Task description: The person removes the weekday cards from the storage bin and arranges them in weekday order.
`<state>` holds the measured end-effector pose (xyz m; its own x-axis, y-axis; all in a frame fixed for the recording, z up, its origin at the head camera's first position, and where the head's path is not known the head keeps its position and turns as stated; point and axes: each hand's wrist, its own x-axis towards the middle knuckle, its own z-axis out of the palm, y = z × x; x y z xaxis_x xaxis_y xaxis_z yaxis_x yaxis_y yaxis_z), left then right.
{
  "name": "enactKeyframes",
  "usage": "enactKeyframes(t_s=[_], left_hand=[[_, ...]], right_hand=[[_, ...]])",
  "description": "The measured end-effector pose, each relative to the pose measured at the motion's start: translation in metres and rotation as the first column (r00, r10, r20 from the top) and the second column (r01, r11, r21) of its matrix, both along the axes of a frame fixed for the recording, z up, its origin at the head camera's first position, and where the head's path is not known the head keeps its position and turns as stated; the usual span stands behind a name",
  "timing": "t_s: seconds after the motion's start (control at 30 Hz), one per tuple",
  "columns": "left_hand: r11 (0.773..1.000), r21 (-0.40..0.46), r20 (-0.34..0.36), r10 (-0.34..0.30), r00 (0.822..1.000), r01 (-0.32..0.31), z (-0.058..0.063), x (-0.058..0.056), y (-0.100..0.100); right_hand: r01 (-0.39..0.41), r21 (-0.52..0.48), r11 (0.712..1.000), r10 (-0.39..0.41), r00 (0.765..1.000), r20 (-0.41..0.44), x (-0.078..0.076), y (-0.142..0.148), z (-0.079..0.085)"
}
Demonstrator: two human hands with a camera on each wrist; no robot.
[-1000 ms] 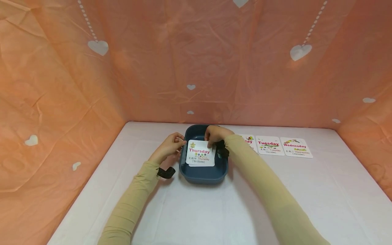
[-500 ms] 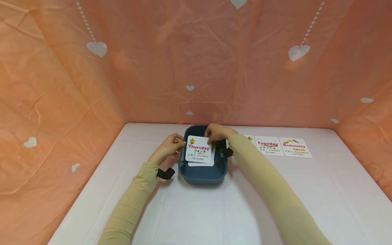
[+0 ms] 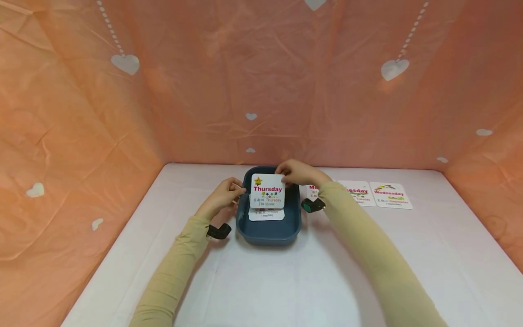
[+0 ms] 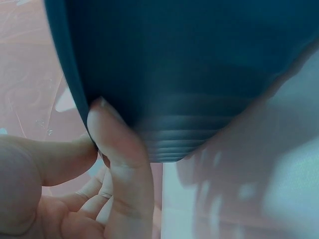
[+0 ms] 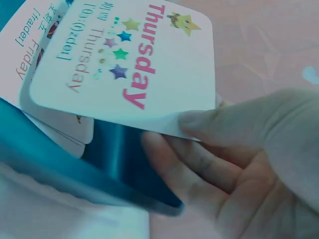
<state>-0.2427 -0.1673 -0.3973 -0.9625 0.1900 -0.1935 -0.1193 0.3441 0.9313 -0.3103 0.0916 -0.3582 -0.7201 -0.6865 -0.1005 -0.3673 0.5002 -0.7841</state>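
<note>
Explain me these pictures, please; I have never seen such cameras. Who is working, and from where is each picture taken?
No machine here: a person works bare-handed. The wide picture comes from a camera worn on the head; the two close ones, from small black cameras on the wrists. On the white surface stands a blue tray with a Friday card inside. To its right lie a Wednesday card and two cards partly hidden by the right sleeve. The right hand pinches the Thursday card over the tray; the left hand pinches the tray's rim.
</note>
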Motion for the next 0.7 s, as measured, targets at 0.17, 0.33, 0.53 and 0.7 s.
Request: enactKeyframes(t_s=[0.17, 0.33, 0.53, 0.7], left_hand=[[1.000, 0.000, -0.005, 0.002, 1.000, -0.002, 0.000, 0.002, -0.001], [1.000, -0.006, -0.009, 0.002, 1.000, -0.002, 0.000, 0.001, -0.002], [1.000, -0.004, -0.016, 0.001, 1.000, -0.001, 0.002, 0.001, -0.001], [1.000, 0.003, -0.018, 0.001, 1.000, -0.001, 0.001, 0.001, 0.000]], right_hand=[[0.077, -0.094, 0.993, -0.080, 0.996, -0.029, 0.007, 0.015, 0.008], [0.148, -0.177, 0.973, -0.150, 0.989, -0.003, 0.013, 0.030, 0.019], [0.178, -0.255, 0.950, -0.182, 0.983, 0.011, 0.019, 0.044, 0.022], [0.195, -0.271, 0.943, -0.197, 0.980, 0.019, 0.023, 0.056, 0.021]])
